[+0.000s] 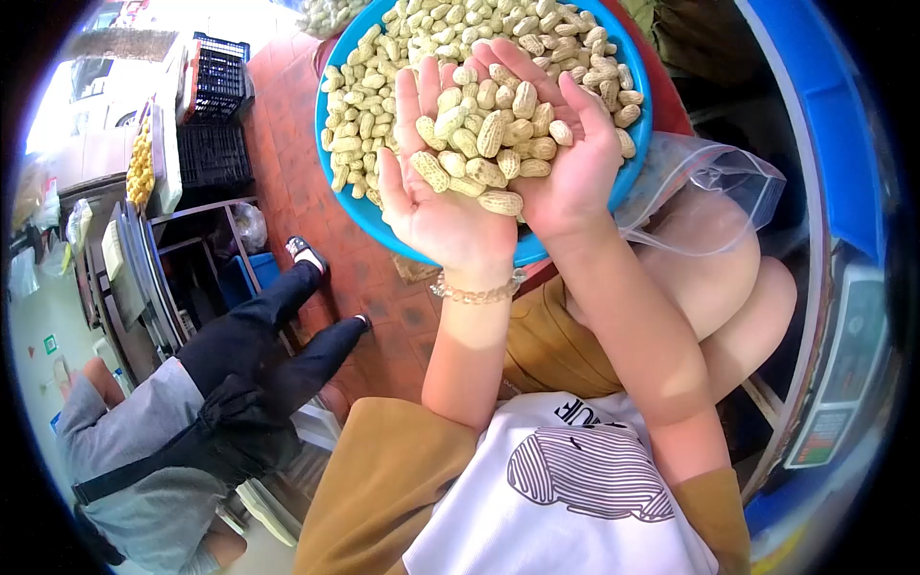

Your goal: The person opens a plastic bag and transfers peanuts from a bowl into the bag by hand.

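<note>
My left hand (436, 225), with a beaded bracelet on its wrist, and my right hand (583, 158) are cupped side by side, palms up. Together they hold a heap of unshelled peanuts (491, 134), pale tan and still in their shells. Under and beyond my hands is a round blue basin (356, 203) full of more peanuts (369, 101). Both hands are over the near part of the basin, and their fingers point away from me. Part of the peanuts behind them is hidden.
A clear plastic bag (714, 182) lies right of the basin, near my knees. A digital scale (839, 374) stands at the far right. Another person (144, 436) is at the left, beside stacked black crates (216, 81). Red tiles (383, 340) cover the floor.
</note>
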The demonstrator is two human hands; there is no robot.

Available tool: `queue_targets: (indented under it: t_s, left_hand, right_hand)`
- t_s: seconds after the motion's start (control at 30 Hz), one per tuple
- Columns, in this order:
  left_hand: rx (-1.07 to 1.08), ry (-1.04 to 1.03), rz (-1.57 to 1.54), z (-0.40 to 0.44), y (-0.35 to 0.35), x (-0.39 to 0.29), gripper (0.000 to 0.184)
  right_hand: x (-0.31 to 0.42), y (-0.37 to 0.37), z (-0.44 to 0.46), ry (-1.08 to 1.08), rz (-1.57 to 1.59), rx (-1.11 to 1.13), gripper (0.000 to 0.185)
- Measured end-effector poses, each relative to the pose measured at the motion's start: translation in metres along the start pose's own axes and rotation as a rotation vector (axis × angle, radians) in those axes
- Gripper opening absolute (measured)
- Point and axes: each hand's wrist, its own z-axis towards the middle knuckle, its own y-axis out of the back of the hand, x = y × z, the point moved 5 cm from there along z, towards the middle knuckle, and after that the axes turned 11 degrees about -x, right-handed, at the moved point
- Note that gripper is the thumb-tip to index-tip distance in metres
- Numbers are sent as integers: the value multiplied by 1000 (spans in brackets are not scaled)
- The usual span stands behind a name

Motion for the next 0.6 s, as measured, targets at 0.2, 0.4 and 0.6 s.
queue_targets:
  t_s: [0.2, 0.4, 0.6]
  left_hand:
    - [-109, -99, 146, 0, 5, 0, 58]
    - [-110, -52, 17, -15, -12, -7, 57]
    - [23, 22, 122, -41, -47, -1, 60]
  right_hand:
    - [-4, -3, -6, 12, -36, 6, 50]
    - [2, -24, -31, 154, -213, 71, 50]
    - [28, -33, -64, 138, 4, 204, 56]
